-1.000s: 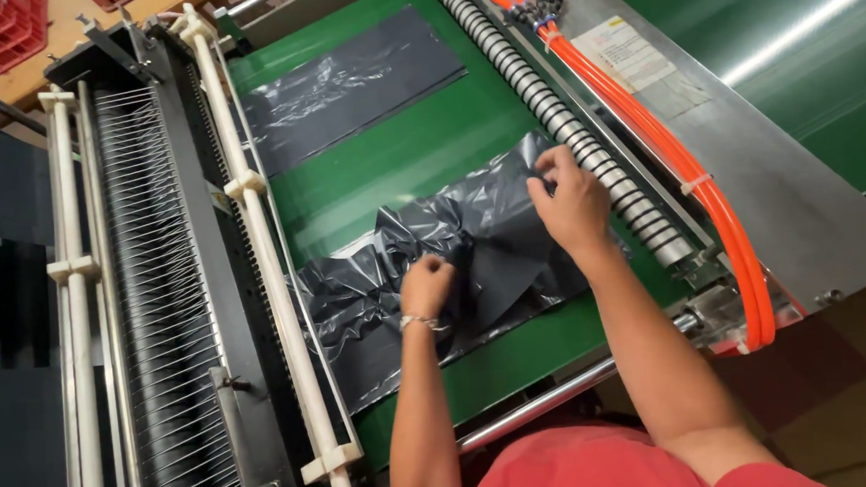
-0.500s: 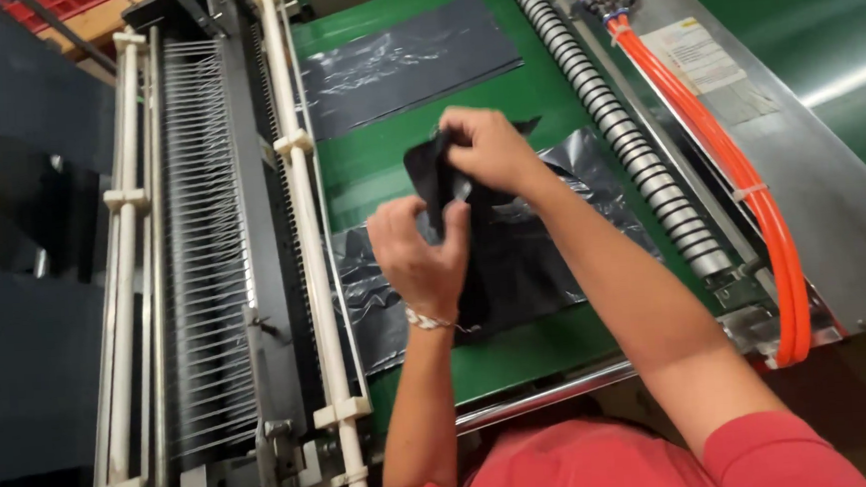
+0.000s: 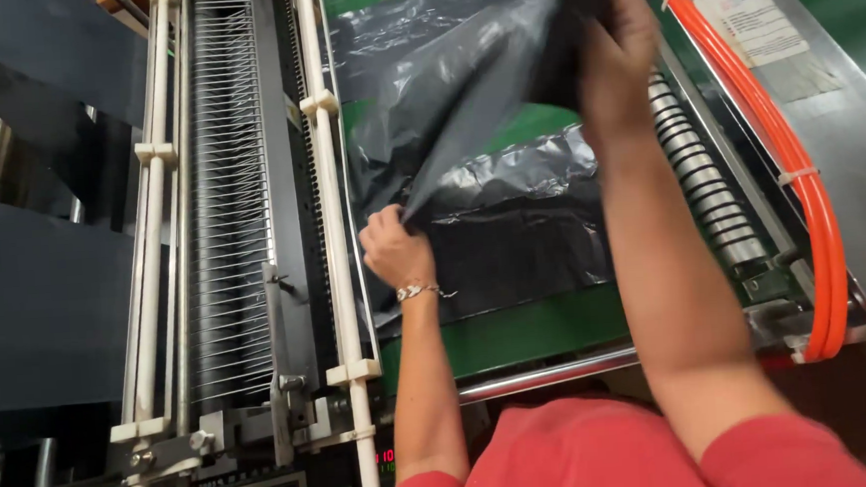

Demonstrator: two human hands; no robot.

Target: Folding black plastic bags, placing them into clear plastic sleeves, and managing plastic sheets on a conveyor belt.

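Observation:
I hold a black plastic bag (image 3: 464, 101) stretched between both hands above a green conveyor belt (image 3: 539, 332). My left hand (image 3: 395, 248) pinches the bag's lower corner near the white rail. Raised at the top of the view, my right hand (image 3: 613, 47) grips the bag's upper end. Under the lifted bag, a stack of black plastic bags (image 3: 522, 228) lies flat on the belt. A bracelet sits on my left wrist.
A spiral metal roller (image 3: 706, 197) and orange hoses (image 3: 800, 181) run along the right of the belt. White rails (image 3: 329, 180) and a comb of thin wires (image 3: 229, 186) stand on the left. A steel bar (image 3: 541, 375) borders the near edge.
Both hands gathered a bag from the stack and lifted it. The right hand rose toward the top of the view, the left pulled the lower corner leftward, spreading the bag out.

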